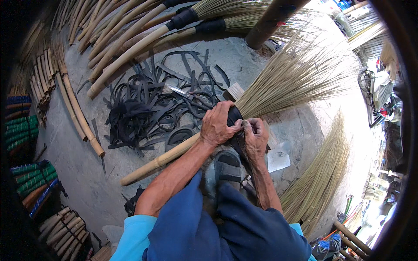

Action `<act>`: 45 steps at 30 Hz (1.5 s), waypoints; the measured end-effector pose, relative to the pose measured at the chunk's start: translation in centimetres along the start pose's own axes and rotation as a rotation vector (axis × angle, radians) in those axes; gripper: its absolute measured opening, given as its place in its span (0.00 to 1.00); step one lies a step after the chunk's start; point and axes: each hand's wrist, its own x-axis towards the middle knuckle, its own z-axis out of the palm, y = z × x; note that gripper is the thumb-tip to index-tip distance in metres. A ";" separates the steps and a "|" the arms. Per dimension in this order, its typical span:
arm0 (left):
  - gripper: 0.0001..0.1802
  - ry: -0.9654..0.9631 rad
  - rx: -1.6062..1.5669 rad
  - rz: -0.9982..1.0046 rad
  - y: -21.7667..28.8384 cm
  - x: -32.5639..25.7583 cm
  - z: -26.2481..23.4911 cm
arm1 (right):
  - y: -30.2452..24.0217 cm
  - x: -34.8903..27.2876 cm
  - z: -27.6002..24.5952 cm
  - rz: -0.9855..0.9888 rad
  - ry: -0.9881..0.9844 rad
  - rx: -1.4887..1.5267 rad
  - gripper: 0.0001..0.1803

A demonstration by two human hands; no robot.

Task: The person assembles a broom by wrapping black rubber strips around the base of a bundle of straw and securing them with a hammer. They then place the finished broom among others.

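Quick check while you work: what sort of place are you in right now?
Most likely a broom-making workshop with a bare concrete floor. Both hands grip the black binding of a straw broom; black strips litter the floor, and finished brooms lie stacked behind.

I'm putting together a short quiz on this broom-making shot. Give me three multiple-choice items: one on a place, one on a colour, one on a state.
1. Where do the scissors lie?
A. On the pile of black strips
B. In the person's lap
C. On the stacked handles

2. What colour is the binding at the neck of the broom?
A. Red
B. Black
C. White

3. How are the hands placed?
A. Both hang free
B. Only one touches the broom
C. Both grip the broom's neck

Answers:
1 A: they rest on the black strips on the floor.
2 B: a black wrap shows between the fingers.
3 C: the left hand and the right hand both close on the binding.
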 end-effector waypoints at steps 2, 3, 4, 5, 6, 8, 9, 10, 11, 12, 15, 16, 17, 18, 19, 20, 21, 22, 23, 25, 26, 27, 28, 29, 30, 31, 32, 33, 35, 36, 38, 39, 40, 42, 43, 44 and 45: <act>0.35 0.011 -0.004 0.011 0.0 0.0 0.0 | 0.2 0.1 0.3 -0.062 0.012 -0.042 0.13; 0.34 0.014 -0.007 0.016 0.0 0.0 0.0 | 0.2 0.1 0.4 -0.051 0.010 -0.033 0.13; 0.34 0.016 -0.010 0.019 -0.1 -0.1 0.0 | 0.1 0.1 0.5 -0.042 0.009 -0.025 0.13; 0.34 0.019 -0.008 0.022 -0.1 -0.1 0.0 | 0.0 0.1 0.5 -0.056 0.013 -0.054 0.13; 0.34 0.019 -0.006 0.023 -0.1 -0.1 0.0 | -0.2 0.1 0.6 -0.070 0.017 -0.084 0.13; 0.34 0.023 -0.006 0.031 -0.1 0.0 0.0 | -0.6 0.1 0.7 -0.096 0.030 -0.140 0.12; 0.34 0.026 -0.008 0.037 -0.1 0.0 -0.1 | -0.9 0.1 0.8 -0.107 0.038 -0.166 0.12; 0.34 0.024 -0.010 0.037 -0.1 0.0 -0.1 | -1.1 0.0 0.9 -0.118 0.045 -0.192 0.11; 0.33 0.044 -0.008 0.063 -0.1 0.0 0.0 | -1.2 0.0 1.0 -0.136 0.059 -0.231 0.11; 0.33 0.059 -0.005 0.084 -0.1 0.0 0.0 | -1.3 0.0 1.1 -0.155 0.073 -0.269 0.11; 0.30 0.080 -0.011 0.130 -0.2 0.0 0.0 | -1.4 0.0 1.3 -0.226 0.084 -0.414 0.10; 0.28 0.084 -0.017 0.139 -0.2 -0.1 0.1 | -1.4 0.0 1.3 -0.251 0.084 -0.473 0.10; 0.27 0.085 -0.001 0.162 -0.2 -0.2 0.1 | -1.4 0.1 1.3 -0.300 0.069 -0.531 0.09; 0.25 0.090 0.018 0.182 -0.1 -0.3 0.2 | -1.4 0.2 1.2 -0.353 0.054 -0.591 0.09; 0.23 0.100 0.044 0.207 -0.2 -0.3 0.2 | -1.6 0.5 1.1 -0.412 0.043 -0.644 0.08; 0.17 0.071 0.056 0.182 -0.1 -0.4 0.2 | -1.8 0.6 1.0 -0.412 0.014 -0.680 0.08; 0.17 0.059 0.063 0.190 -0.1 -0.3 0.1 | -2.1 0.7 0.8 -0.420 -0.012 -0.709 0.08; 0.16 0.052 0.078 0.198 -0.1 -0.3 0.0 | -2.5 0.7 0.7 -0.429 -0.044 -0.739 0.07; 0.17 0.060 0.068 0.199 0.0 -0.4 -0.1 | -3.0 0.8 0.5 -0.425 -0.075 -0.737 0.07; 0.18 0.049 0.044 0.201 0.1 -0.4 -0.5 | -3.9 1.0 0.2 -0.428 -0.131 -0.748 0.06; 0.18 0.030 0.027 0.203 0.1 -0.4 -0.7 | -4.2 1.1 0.1 -0.427 -0.147 -0.767 0.06; 0.17 0.014 0.028 0.185 0.1 -0.5 -0.8 | -4.5 1.2 0.0 -0.434 -0.163 -0.756 0.07; 0.16 -0.011 0.029 0.158 0.2 -0.5 -0.9 | -4.7 1.4 -0.1 -0.428 -0.178 -0.759 0.07; 0.16 -0.006 0.011 0.149 0.2 -0.5 -1.0 | -4.8 1.6 -0.2 -0.437 -0.183 -0.734 0.08; 0.15 -0.018 -0.008 0.130 0.2 -0.6 -1.1 | -4.9 1.7 -0.3 -0.440 -0.188 -0.714 0.09; 0.15 -0.031 -0.032 0.110 0.2 -0.6 -1.1 | -4.9 1.9 -0.4 -0.424 -0.197 -0.703 0.09; 0.15 -0.039 -0.039 0.094 0.3 -0.6 -1.2 | -4.9 2.1 -0.5 -0.425 -0.201 -0.650 0.10; 0.15 -0.050 -0.049 0.074 0.3 -0.7 -1.2 | -5.0 2.3 -0.6 -0.407 -0.211 -0.607 0.11; 0.14 -0.079 -0.046 0.036 0.3 -0.8 -1.2 | -5.0 2.4 -0.6 -0.375 -0.197 -0.588 0.12; 0.14 -0.069 -0.051 0.046 0.3 -0.7 -1.2 | -5.0 2.3 -0.5 -0.351 -0.204 -0.566 0.12; 0.14 -0.091 -0.045 0.028 0.4 -0.8 -1.1 | -4.7 2.0 -0.7 -0.287 -0.210 -0.545 0.11; 0.14 -0.084 -0.024 0.033 0.4 -0.8 -1.2 | -4.4 1.4 -1.1 -0.304 -0.215 -0.505 0.11; 0.13 -0.062 -0.049 0.042 0.5 -0.8 -1.1 | -3.9 0.5 -1.7 -0.312 -0.213 -0.482 0.11; 0.13 -0.040 -0.070 0.037 0.6 -0.7 -1.1 | -2.3 -1.3 -3.3 -0.349 -0.164 -0.507 0.13; 0.12 -0.012 -0.049 0.058 0.7 -0.7 -1.1 | -1.1 -2.9 -4.6 -0.381 -0.118 -0.557 0.15; 0.12 0.000 -0.059 0.059 0.7 -0.7 -1.1 | 0.2 -4.7 -5.9 -0.400 -0.081 -0.613 0.17; 0.11 0.000 -0.062 0.054 0.8 -0.7 -1.1 | 1.5 -6.8 -7.5 -0.417 -0.040 -0.661 0.20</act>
